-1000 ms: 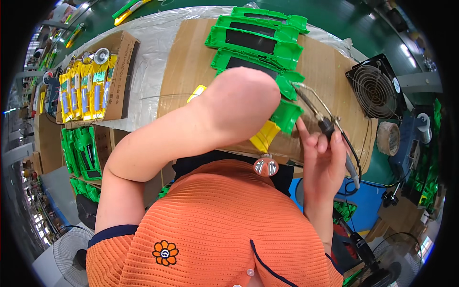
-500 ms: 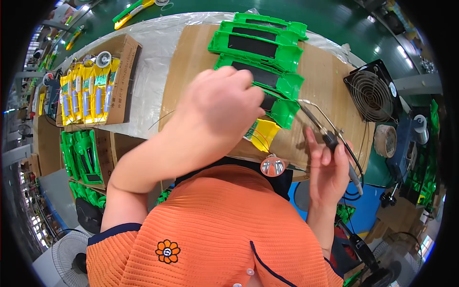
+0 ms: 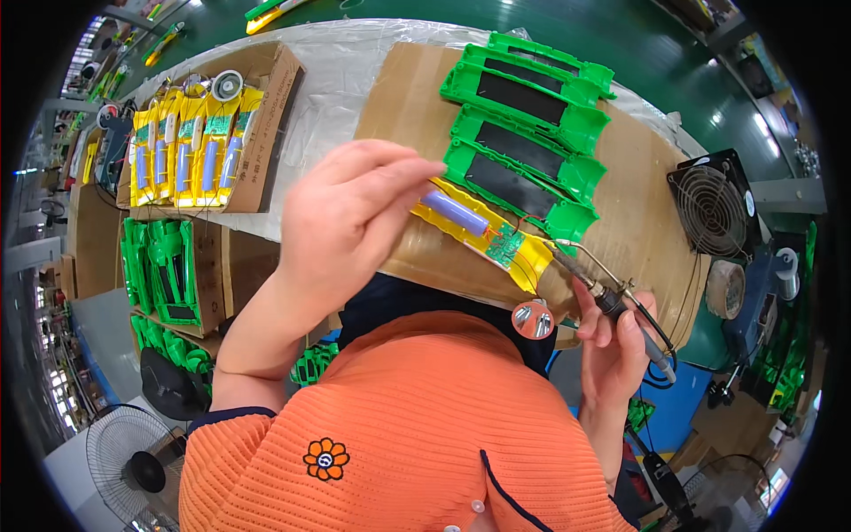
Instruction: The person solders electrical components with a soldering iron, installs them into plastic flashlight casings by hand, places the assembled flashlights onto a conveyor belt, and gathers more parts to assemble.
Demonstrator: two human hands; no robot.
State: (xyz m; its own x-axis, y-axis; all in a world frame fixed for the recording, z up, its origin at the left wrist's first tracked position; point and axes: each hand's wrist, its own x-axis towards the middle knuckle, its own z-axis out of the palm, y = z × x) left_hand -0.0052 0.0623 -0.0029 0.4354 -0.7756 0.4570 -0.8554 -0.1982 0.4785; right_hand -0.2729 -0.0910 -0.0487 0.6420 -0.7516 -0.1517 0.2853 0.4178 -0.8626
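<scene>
My right hand (image 3: 613, 341) is closed round a soldering iron (image 3: 612, 304) with a thin metal tube along it. The iron's tip points at the near right end of a yellow plastic housing (image 3: 530, 262). That housing holds a purple cylindrical battery (image 3: 456, 211) and a green circuit board (image 3: 505, 246); thin wires run to a round reflector lamp (image 3: 533, 320) near my body. My left hand (image 3: 341, 222) is closed with its fingertips pressed together at the housing's far left end; what they pinch is hidden. Beyond lie several green plastic shells (image 3: 510, 184) with black panels.
A cardboard sheet (image 3: 399, 97) covers the bench. At left, a cardboard box (image 3: 282, 115) holds several yellow housings with batteries. A black fan (image 3: 712, 206), a tape roll (image 3: 725, 289) and a solder spool (image 3: 786, 266) stand at right. Green parts fill a lower box (image 3: 168, 275).
My left hand has moved left and nearer to me, uncovering the yellow housing with its battery and board. The soldering iron stays in my right hand. The whole view has shifted slightly.
</scene>
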